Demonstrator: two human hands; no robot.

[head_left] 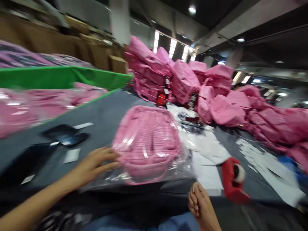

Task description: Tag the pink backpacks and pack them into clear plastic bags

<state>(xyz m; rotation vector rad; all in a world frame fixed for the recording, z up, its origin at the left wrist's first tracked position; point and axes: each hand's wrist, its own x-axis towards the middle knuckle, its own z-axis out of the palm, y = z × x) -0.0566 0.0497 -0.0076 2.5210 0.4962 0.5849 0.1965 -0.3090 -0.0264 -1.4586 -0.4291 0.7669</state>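
A pink backpack (pixel 150 138) lies on the dark table in front of me, inside a clear plastic bag (pixel 185 165) whose loose edge spreads toward the near side. My left hand (pixel 99 163) reaches in from the left, fingers stretched out and tips touching the backpack's wrapped left side. Thumb and fingers are apart. At the table's near edge, to the right, my right hand (pixel 201 202) is raised with its fingers curled together. Whether anything is pinched in it cannot be made out. Just right of it sits a red tape dispenser (pixel 234 181) with a white roll.
Pink backpacks (pixel 183 77) are heaped along the back and right. White papers (pixel 207 170) lie beside the wrapped one. On the left are a black item (pixel 66 134), a white label (pixel 72 155) and a green-edged bin (pixel 96 76) of pink bags. Cardboard boxes (pixel 96 53) stand behind.
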